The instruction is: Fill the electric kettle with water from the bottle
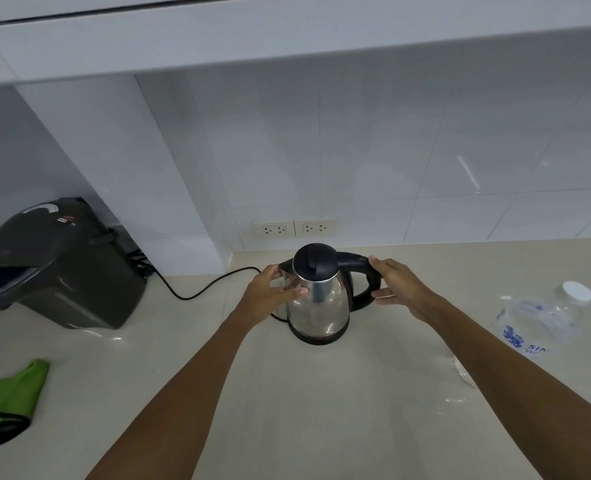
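Observation:
A steel electric kettle (321, 299) with a black lid and black handle stands on its base in the middle of the beige counter, lid down. My left hand (269, 294) rests against its spout side, fingers curved on the steel body. My right hand (396, 289) wraps loosely around the black handle, thumb on top and fingers under. A clear plastic water bottle (536, 320) with a white cap and blue print lies tilted at the right, apart from both hands.
A dark hot-water dispenser (55, 265) stands at the left with a black cord (197, 291) trailing toward the kettle. A green cloth (10, 400) lies at the front left. Two wall sockets (294, 228) sit behind the kettle. Cabinets overhang above.

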Available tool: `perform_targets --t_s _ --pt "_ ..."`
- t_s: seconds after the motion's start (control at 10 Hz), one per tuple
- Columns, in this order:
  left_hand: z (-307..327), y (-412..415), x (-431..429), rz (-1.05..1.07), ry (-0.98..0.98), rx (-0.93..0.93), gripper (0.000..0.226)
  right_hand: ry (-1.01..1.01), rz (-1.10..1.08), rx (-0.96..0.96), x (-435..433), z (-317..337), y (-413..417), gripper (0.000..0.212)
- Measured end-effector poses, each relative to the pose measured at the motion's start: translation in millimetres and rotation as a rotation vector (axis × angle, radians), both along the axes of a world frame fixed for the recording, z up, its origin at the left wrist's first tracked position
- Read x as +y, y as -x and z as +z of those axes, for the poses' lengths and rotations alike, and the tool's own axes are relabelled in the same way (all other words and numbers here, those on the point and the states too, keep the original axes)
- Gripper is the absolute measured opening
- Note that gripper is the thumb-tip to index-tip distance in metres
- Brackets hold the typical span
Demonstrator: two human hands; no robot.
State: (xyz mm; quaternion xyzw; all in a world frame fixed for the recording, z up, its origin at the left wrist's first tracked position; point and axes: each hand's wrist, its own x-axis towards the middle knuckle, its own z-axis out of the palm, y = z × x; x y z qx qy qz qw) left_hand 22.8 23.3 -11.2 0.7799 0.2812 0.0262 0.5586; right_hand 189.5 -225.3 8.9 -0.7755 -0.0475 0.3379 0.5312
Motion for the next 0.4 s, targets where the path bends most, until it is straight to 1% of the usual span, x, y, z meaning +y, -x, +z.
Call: perform_targets --t_s 0.2,0.3,0.4 --pt "3.6 1.4 -2.4 -0.005 -0.018 0.005 0.084 0.041 0.027 -0.03 -1.4 3.2 1.3 0.05" --pt "6.9 3.3 -1.9 -0.055 -0.11 -0.025 0.079 0.173 0.092 -0.135 -2.8 11.0 3.1 0.055" --pt "29.4 12.1 -11.5 -0.034 -0.317 0.058 0.087 0.379 0.138 -0.428 -8.3 28.9 13.6 0.064"
